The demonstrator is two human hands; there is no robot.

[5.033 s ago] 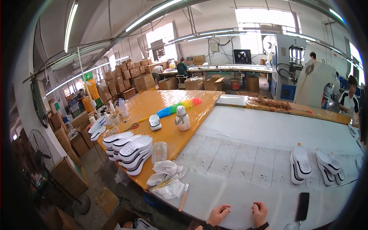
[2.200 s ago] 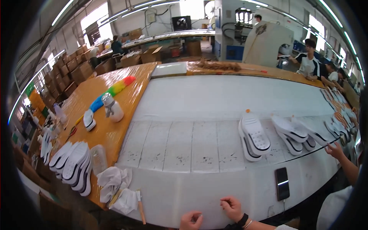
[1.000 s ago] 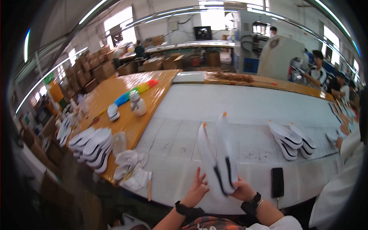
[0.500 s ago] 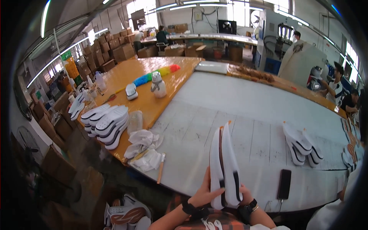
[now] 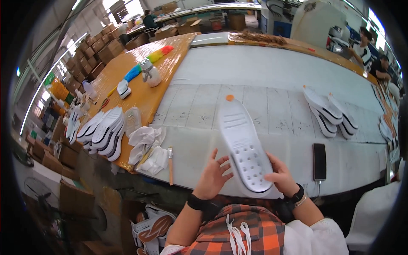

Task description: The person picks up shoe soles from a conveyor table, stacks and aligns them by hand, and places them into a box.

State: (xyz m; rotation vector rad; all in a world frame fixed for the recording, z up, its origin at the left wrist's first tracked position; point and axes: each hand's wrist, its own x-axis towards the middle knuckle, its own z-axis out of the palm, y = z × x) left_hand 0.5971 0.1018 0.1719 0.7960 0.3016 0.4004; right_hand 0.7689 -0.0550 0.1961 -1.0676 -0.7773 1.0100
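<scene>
A white shoe sole (image 5: 243, 144) lies flat across my two hands, tread side up, with an orange dot at its toe end. My right hand (image 5: 280, 175) grips its heel end from the right. My left hand (image 5: 213, 175) has its fingers spread and touches the sole's left edge and underside. A second sole seems to lie under the first, but I cannot tell for sure. Both hands hover at the near edge of the white table (image 5: 272, 76).
A black phone (image 5: 319, 155) lies at the right of my hands. Paired white soles (image 5: 329, 111) lie further right. At the left are a brush (image 5: 170, 165), white rags (image 5: 146, 144), a stack of soles (image 5: 104, 132) and a glue bottle (image 5: 149, 73) on the orange bench (image 5: 127, 63). People sit at the far right.
The sole pair stood on edge between my hands; now it is turned flat, tread side up. My left hand has spread its fingers.
</scene>
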